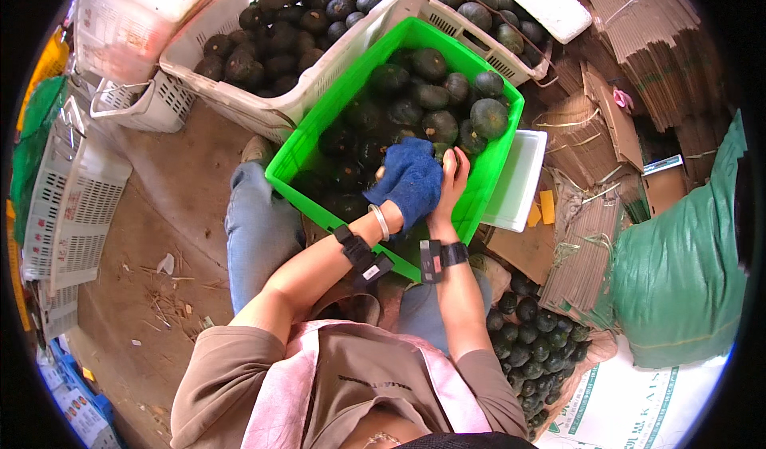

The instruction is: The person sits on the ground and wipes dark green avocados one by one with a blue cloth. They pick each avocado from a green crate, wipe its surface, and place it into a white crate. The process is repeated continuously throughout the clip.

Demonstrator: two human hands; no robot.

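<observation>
A blue towel-like cloth [412, 177] wraps most of my left hand [393, 214], which grips it against a dark green squash [441, 150]. My right hand [453, 186] holds the same squash from the right, with its fingers bent over the side. Both hands are above a bright green plastic crate [341, 90], where several more dark squashes [440, 127] lie in water or shadow; I cannot tell which. The cloth and fingers hide much of the held squash.
Behind the green crate stand a large white crate [221, 97] of squashes and a smaller white crate [473, 45]. To the right are a pale tray [517, 180], bundled flattened cardboard [583, 239] and a green sack [670, 287]. Many squashes [532, 347] are piled at the lower right.
</observation>
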